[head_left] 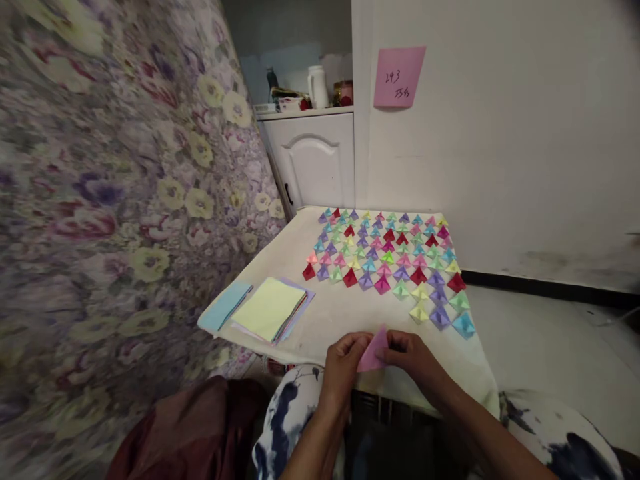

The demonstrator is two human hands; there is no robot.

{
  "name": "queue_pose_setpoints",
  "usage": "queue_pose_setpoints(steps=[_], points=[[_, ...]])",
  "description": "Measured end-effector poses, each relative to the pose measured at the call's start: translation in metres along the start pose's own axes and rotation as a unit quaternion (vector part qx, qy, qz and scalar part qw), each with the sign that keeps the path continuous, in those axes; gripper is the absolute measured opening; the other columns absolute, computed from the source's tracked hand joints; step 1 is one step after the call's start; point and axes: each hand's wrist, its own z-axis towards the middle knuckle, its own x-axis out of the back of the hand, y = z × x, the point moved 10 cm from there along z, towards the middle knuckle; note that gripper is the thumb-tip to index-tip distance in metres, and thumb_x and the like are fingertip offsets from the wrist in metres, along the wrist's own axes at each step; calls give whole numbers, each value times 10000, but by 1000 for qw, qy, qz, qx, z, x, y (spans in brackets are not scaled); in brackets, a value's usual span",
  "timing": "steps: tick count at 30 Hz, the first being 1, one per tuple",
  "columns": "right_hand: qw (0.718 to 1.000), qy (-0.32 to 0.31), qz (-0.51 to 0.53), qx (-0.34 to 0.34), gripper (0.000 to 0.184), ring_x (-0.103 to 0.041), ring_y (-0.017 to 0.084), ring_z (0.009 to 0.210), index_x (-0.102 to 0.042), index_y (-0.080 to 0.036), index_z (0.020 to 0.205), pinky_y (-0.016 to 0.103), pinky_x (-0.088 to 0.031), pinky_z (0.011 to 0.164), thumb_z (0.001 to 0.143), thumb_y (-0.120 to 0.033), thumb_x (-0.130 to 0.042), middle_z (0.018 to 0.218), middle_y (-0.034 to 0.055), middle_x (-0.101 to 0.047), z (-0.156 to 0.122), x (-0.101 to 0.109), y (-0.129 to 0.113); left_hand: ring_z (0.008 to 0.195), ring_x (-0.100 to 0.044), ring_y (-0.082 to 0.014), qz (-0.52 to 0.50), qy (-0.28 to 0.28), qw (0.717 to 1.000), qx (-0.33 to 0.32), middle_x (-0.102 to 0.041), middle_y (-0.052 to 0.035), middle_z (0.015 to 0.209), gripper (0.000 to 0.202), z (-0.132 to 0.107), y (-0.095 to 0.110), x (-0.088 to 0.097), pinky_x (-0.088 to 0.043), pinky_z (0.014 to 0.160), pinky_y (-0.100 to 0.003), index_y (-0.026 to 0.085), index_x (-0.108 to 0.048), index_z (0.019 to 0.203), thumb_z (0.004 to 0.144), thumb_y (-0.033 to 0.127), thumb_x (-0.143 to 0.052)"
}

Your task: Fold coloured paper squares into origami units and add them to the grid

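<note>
Between both hands, close to the table's front edge, is a pink sheet of folding paper (373,355), bent into a roughly triangular shape. My left hand (345,360) pinches its left side with the fingers closed. On the opposite side, my right hand (406,352) grips the same paper between thumb and fingers. Beyond the hands, rows of small folded paper pieces (382,283) in many colours cover the far and right part of the cloth-covered table (345,313). To the left lies a stack of square paper sheets (273,307), pale yellow on top.
Light blue paper (225,305) lies at the table's left corner. A floral curtain or wall covering (150,200) rises on the left. Behind stands a white cabinet (317,160) with a white jug (317,87) on its ledge. A pink note (399,77) hangs on the wall.
</note>
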Motion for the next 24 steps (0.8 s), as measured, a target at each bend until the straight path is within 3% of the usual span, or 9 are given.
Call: queue_pose_setpoints(steps=[4, 12, 17, 24], points=[[999, 26, -41, 9, 139, -487, 133, 572, -641, -146, 693, 242, -361, 568, 660, -280, -657, 595, -25, -575, 1, 4, -2, 633, -577, -149, 12, -18, 1000, -1, -687, -27, 704, 320, -3, 4, -7, -430, 613, -247, 135, -693, 911, 790, 395, -549], [988, 89, -119, 40, 147, -417, 118, 558, -598, -160, 625, 234, -324, 529, 665, -290, -654, 575, -39, -469, 0, 18, -5, 968, -578, -223, 11, -19, 1000, -4, -652, -73, 1066, 396, -11, 6, -10, -453, 782, -309, 185, -628, 1063, 844, 452, -434], [977, 123, -160, 74, 119, -483, 153, 654, -637, -168, 626, 255, -377, 597, 666, -279, -652, 693, 0, -519, -2, 25, -18, 850, -601, -197, 26, -25, 999, -5, -672, -59, 940, 355, -11, 4, -11, -466, 739, -296, 175, -647, 969, 813, 448, -484], [984, 132, -102, 69, 136, -559, 226, 867, -666, -177, 691, 275, -456, 667, 684, -311, -646, 954, 61, -562, -4, 26, -20, 837, -591, -195, 72, -40, 996, -24, -676, -53, 880, 327, -7, 3, -15, -458, 761, -291, 159, -650, 1007, 790, 379, -546]])
